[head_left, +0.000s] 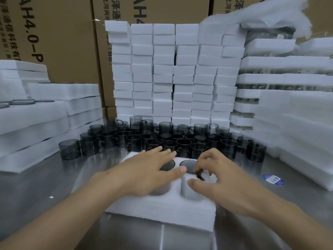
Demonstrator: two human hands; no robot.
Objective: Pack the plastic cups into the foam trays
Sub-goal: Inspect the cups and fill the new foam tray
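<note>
A white foam tray [162, 212] lies on the steel table in front of me. Two dark cups sit in its far pockets: the left cup [168, 165] and the right cup [189, 166]. My left hand [149, 170] lies flat over the tray's left side with straight fingers, covering part of the left cup. My right hand [221, 177] has its fingers curled over the right cup's handle [199, 175] and seems to pinch it. Two near pockets show pale and blurred. Several smoky grey plastic cups [162, 139] crowd the table just behind the tray.
Stacks of white foam blocks [173, 73] rise behind the cups. Foam trays are piled at left [45, 112] and at right [288, 105], some holding cups. Cardboard boxes [59, 33] stand at the back. A blue sticker [273, 179] lies on the table at right.
</note>
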